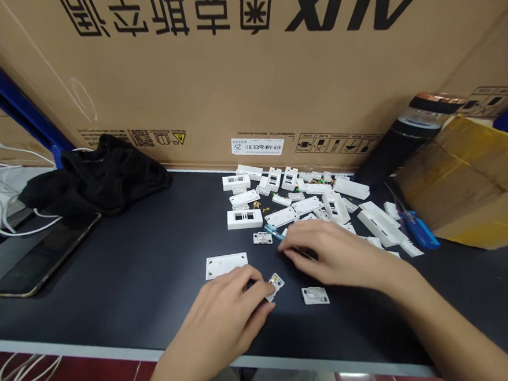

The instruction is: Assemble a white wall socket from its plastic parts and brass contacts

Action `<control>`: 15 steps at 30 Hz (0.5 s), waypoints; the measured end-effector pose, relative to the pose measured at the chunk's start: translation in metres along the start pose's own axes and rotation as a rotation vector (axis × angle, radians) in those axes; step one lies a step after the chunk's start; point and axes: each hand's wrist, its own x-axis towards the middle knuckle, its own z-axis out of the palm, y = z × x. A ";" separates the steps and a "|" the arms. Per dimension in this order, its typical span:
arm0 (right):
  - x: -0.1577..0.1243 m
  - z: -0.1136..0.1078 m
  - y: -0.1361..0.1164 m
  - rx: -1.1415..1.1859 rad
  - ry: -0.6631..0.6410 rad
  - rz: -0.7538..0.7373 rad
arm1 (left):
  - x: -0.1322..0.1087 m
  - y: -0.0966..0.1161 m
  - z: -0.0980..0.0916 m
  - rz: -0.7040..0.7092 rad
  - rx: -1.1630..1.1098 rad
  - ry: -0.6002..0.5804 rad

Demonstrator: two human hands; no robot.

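Note:
My left hand (236,308) pinches a small white plastic piece with brass contacts (275,283) between thumb and fingers, low over the dark table. My right hand (328,249) is curled over a slim blue-green tool (273,232); one end sticks out past the fingertips and the rest is mostly hidden, so its kind is unclear. Beside that end lies a small white slotted piece (262,238). Another small white piece (316,296) rests below my right hand. A flat white cover plate (225,265) lies just beyond my left hand.
Several white plastic housings (244,219) and brass bits are heaped at the back. To the right are a blue-handled screwdriver (420,229), a black bottle (400,136) and a taped box (466,184). A phone (45,254) and black cloth (96,175) lie left. A large carton (229,88) stands behind.

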 end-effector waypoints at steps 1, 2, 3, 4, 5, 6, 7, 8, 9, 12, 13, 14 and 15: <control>0.008 -0.005 0.005 -0.025 0.012 0.024 | 0.000 0.001 -0.001 -0.008 -0.004 -0.002; 0.018 -0.009 0.011 -0.056 0.035 0.046 | -0.001 0.002 -0.002 -0.014 -0.012 -0.005; 0.028 -0.013 0.016 -0.086 0.060 0.092 | -0.001 0.002 -0.002 -0.019 -0.023 -0.005; 0.039 -0.017 0.021 -0.118 0.066 0.135 | -0.001 0.003 -0.003 -0.024 -0.034 -0.002; 0.049 -0.020 0.025 -0.142 0.053 0.165 | -0.002 0.004 -0.004 -0.029 -0.043 0.003; 0.059 -0.022 0.029 -0.156 0.019 0.187 | -0.002 0.004 -0.005 -0.032 -0.045 0.010; 0.069 -0.024 0.033 -0.169 -0.013 0.204 | -0.003 0.004 -0.005 -0.030 -0.042 0.012; 0.077 -0.025 0.036 -0.173 -0.036 0.207 | -0.003 0.004 -0.005 -0.024 -0.034 0.013; 0.083 -0.025 0.039 -0.173 -0.061 0.205 | -0.004 0.003 -0.005 -0.013 -0.024 0.013; 0.095 -0.023 0.043 -0.168 -0.115 0.200 | -0.007 -0.001 -0.002 0.032 0.003 0.020; 0.098 -0.021 0.044 -0.166 -0.126 0.202 | -0.007 -0.002 -0.001 0.039 0.007 0.025; 0.099 -0.020 0.045 -0.166 -0.134 0.205 | -0.008 -0.003 0.000 0.041 0.009 0.033; 0.101 -0.017 0.045 -0.165 -0.139 0.207 | -0.008 -0.004 0.001 0.041 0.009 0.039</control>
